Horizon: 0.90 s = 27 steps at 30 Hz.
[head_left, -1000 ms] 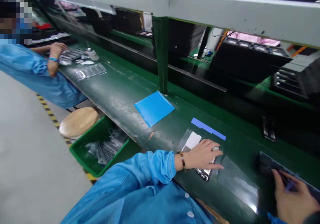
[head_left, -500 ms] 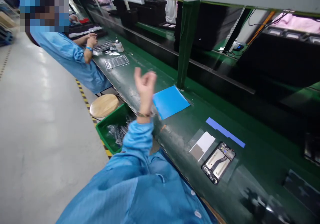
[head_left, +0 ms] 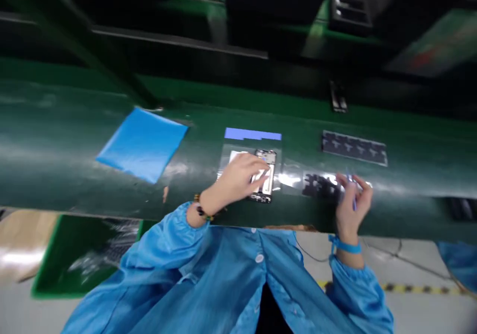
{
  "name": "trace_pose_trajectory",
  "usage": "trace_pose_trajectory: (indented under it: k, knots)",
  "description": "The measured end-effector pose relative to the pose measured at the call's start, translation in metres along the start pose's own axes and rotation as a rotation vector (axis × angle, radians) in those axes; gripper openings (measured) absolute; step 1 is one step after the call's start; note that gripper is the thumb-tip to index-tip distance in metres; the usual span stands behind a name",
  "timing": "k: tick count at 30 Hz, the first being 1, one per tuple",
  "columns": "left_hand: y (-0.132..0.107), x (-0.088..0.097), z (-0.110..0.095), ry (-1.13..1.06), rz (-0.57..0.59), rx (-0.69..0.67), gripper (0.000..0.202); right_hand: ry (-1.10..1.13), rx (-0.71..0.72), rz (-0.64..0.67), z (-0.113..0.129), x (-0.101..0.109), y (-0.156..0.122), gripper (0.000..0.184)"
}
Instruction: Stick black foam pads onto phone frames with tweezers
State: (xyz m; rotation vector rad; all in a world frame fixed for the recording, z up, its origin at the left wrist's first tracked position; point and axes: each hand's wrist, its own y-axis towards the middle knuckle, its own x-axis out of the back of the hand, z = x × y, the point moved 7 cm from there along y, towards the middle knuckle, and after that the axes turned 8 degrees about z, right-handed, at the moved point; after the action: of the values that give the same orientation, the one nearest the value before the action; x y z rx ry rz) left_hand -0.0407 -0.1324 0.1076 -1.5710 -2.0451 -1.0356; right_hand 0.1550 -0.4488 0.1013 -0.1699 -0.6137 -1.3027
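An opened phone [head_left: 271, 175] with its inner parts showing lies on the green bench. My left hand [head_left: 238, 179] is over the phone's left side, thumb and fingers apart, gripping nothing that I can see. Partly under that hand is a white sheet piece [head_left: 235, 154]. Further right, my right hand [head_left: 354, 209] pinches a thin violet-blue tool [head_left: 353, 192], too blurred to tell its exact kind. Beside those fingers is a clear film strip with black cut-outs [head_left: 320, 185]. A violet-blue strip [head_left: 253, 134] lies behind the phone.
A blue sheet [head_left: 143, 145] lies on the bench [head_left: 55, 145] to the left. Behind my right hand is a dark sheet with cut-outs [head_left: 354, 147]. A green bin [head_left: 48, 259] with clear plastic pieces stands below the front edge, near a wooden stool [head_left: 26, 234]. A green post [head_left: 122, 75] rises at the back.
The view has swung from the left to straight over the bench. My left hand, raised in the air before, is now down over the phone. My right hand has come into view with the tool.
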Motion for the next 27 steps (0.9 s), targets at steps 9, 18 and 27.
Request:
trace_pose_trajectory:
  k: [9, 18, 27]
  knots:
    - [0.054, -0.129, -0.072, 0.287, 0.406, -0.377, 0.041, 0.106, -0.147, 0.078, -0.02, -0.002, 0.004, 0.042]
    - [0.047, -0.135, -0.067, 0.187, 0.431, -0.316, 0.056, 0.187, -0.25, 0.124, -0.022, -0.01, 0.005, 0.04]
    - [0.048, -0.099, -0.036, 0.112, 0.33, -0.281, 0.043, 0.415, -0.255, -0.044, -0.025, -0.005, 0.01, 0.038]
